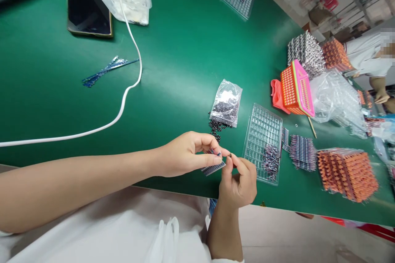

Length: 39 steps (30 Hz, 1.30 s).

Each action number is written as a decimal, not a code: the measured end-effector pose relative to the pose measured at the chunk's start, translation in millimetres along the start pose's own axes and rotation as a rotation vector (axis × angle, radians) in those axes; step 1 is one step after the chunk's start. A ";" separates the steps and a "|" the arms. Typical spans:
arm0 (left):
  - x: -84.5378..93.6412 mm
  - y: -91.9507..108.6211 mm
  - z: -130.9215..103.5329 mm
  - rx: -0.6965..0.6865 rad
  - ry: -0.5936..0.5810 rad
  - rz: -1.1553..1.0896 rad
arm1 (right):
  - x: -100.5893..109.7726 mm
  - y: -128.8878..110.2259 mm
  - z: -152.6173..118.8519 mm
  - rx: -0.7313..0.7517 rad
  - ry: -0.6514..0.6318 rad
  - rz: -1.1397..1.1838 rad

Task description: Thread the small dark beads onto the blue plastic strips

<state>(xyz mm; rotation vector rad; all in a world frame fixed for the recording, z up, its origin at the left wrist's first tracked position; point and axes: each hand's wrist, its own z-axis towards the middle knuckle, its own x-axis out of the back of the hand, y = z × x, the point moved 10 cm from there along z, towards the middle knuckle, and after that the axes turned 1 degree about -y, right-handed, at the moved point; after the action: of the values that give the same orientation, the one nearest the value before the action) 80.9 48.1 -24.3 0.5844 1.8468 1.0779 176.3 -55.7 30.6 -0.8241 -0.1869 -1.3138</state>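
Note:
My left hand (188, 156) is closed over a comb-like strip (213, 168) of small dark pieces, pinching it between thumb and fingers above the table's near edge. My right hand (239, 185) meets it fingertip to fingertip, pinching a tiny dark bead-like part (230, 155). Just beyond the hands lie loose dark beads (216, 127), spilled at the mouth of a small plastic bag (226, 100) that holds more of them. Right of my right hand is a transparent compartment tray (262, 131) with a heap of thin pinned parts (271, 161) at its near end.
Stacked strips (303, 153) and an orange bundle (347, 174) lie at the right. Behind them stand an orange-pink basket (298, 88) and plastic wrap (338, 100). A white cable (123, 102), phone (88, 6) and blue strips (108, 70) lie left. Another person (370, 55) works far right.

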 end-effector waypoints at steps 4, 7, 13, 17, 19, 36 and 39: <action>1.0 2.2 -0.9 -0.038 0.004 0.020 | -1.5 -0.8 0.4 0.012 -0.015 -0.012; 2.0 3.5 -1.3 -0.058 0.013 0.025 | -3.3 -1.1 0.5 0.016 -0.032 -0.003; 3.4 3.6 -0.1 -0.049 0.027 0.039 | -4.0 -1.4 0.6 0.020 -0.037 0.006; 3.4 7.0 -0.1 -0.052 0.022 0.113 | -3.8 -1.8 0.9 0.021 -0.039 0.021; 3.1 8.9 -0.5 -0.054 0.017 0.156 | -4.3 -1.5 1.1 0.016 -0.045 0.020; 3.6 6.8 -0.3 -0.037 0.016 0.113 | -3.3 0.8 0.4 -0.014 -0.037 0.041; 3.7 8.1 -1.0 -0.057 0.019 0.152 | -3.0 1.0 0.0 -0.012 -0.037 0.037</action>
<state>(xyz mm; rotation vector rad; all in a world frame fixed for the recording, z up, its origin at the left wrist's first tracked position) 77.9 54.5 -18.8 0.6921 1.8045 1.2359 176.4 -53.4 28.6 -0.8583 -0.1922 -1.2668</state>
